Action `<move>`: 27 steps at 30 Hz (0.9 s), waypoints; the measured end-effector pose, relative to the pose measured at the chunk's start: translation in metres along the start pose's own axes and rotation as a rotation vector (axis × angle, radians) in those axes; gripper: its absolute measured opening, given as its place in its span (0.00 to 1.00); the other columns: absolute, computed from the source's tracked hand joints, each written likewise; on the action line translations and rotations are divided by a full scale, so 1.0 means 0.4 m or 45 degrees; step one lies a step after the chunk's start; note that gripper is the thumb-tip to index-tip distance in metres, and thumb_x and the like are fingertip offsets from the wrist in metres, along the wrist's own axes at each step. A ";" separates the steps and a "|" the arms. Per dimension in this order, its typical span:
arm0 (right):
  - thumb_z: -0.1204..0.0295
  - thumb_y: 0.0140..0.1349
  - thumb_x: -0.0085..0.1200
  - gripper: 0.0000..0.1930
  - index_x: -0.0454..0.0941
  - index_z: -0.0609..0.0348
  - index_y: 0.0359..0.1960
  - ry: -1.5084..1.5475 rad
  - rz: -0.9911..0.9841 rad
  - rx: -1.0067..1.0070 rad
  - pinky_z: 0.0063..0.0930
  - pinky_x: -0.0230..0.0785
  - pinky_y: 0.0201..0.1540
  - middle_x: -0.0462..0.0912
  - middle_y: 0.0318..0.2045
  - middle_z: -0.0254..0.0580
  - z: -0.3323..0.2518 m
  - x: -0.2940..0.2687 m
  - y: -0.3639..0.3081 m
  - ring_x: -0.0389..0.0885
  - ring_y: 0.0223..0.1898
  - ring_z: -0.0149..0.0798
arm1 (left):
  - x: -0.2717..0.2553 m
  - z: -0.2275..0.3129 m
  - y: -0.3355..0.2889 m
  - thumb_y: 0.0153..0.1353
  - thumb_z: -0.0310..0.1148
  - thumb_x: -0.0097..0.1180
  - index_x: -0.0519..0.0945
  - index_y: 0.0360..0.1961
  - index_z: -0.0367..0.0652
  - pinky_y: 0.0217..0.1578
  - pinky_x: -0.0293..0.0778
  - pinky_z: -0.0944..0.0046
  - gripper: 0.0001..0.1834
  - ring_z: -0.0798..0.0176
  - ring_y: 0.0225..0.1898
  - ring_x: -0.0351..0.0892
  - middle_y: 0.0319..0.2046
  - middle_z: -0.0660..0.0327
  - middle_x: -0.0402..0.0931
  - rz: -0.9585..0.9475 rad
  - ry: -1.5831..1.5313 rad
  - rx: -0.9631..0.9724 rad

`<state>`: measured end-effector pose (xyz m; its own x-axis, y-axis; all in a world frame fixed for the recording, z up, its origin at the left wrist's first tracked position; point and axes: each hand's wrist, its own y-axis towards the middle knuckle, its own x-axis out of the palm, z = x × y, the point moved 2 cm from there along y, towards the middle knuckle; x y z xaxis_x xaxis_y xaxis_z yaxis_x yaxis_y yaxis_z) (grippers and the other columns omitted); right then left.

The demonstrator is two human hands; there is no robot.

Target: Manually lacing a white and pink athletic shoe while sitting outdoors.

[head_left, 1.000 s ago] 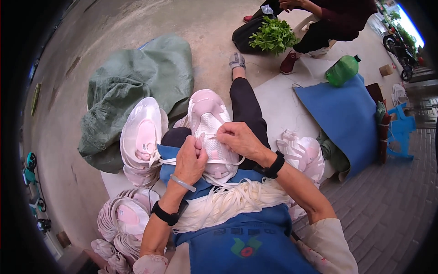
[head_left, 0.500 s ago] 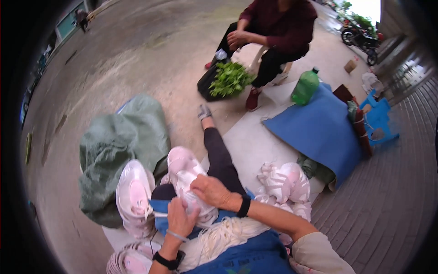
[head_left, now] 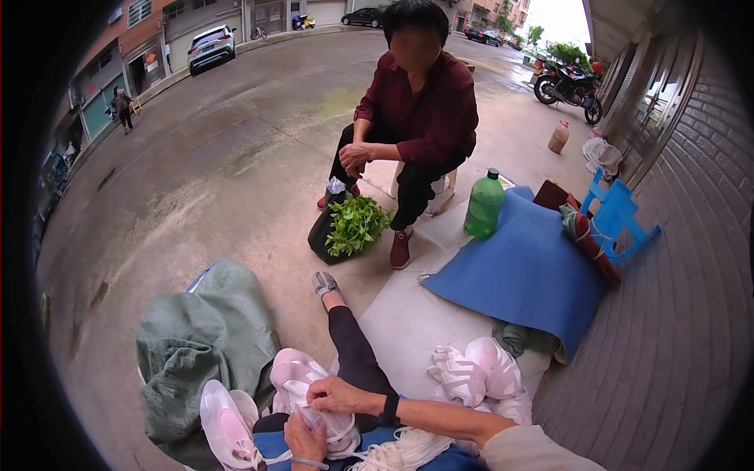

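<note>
A pale pink and white sneaker [head_left: 290,369] rests across my lap, toe pointing away from me. My right hand [head_left: 342,395] bends over its lacing area, fingertips pinched together; whatever is between them is too small to make out. Lower down, my left hand [head_left: 305,436] is closed on the sneaker's side near its opening, its fingers partly hidden. Cream-white shoelaces [head_left: 404,453] lie in a loose heap on the blue cloth over my lap. More pink and white shoes [head_left: 224,428] stand just left of my knee.
A bundle of pink-white shoes [head_left: 479,370] sits to my right. Green sheeting [head_left: 204,345] lies left. Ahead, a person [head_left: 424,110] sits beside leafy greens [head_left: 355,225] in a black bag. A green bottle [head_left: 484,206], blue mat [head_left: 518,271] and blue stool [head_left: 614,216] are at right.
The view has tilted upward, so my hands and the sneaker appear lower. My left hand has come closer to my right hand at the sneaker. The seated person's hands stay clasped.
</note>
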<state>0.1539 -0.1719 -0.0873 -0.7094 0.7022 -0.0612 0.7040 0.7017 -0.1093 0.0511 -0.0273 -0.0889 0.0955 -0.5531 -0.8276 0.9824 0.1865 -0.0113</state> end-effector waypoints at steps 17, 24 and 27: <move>0.72 0.59 0.52 0.07 0.75 0.64 0.33 -0.681 0.356 -0.153 0.49 0.70 0.35 0.76 0.31 0.56 -0.006 0.071 -0.006 0.78 0.34 0.59 | -0.071 -0.010 0.102 0.51 0.26 0.62 0.75 0.32 0.37 0.30 0.71 0.57 0.09 0.56 0.26 0.76 0.27 0.55 0.73 -0.065 -0.266 0.128; 0.79 0.54 0.50 0.08 0.74 0.62 0.36 -0.832 0.417 -0.399 0.42 0.70 0.40 0.75 0.32 0.49 -0.026 0.115 -0.014 0.77 0.37 0.52 | -0.101 0.014 0.099 0.53 0.27 0.60 0.76 0.32 0.39 0.29 0.71 0.52 0.06 0.48 0.27 0.75 0.28 0.52 0.73 -0.038 -0.123 0.413; 0.80 0.53 0.50 0.08 0.74 0.61 0.36 -0.992 0.394 -0.408 0.40 0.70 0.41 0.75 0.31 0.47 -0.027 0.120 -0.015 0.77 0.37 0.51 | -0.098 0.009 0.103 0.53 0.27 0.60 0.76 0.30 0.39 0.29 0.71 0.49 0.06 0.46 0.28 0.75 0.28 0.51 0.72 -0.054 -0.028 0.483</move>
<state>0.1159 -0.1409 -0.0790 -0.2257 0.6665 -0.7106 0.7604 0.5765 0.2992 0.0884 -0.0009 -0.0549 0.0529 -0.5719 -0.8186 0.9747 -0.1487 0.1669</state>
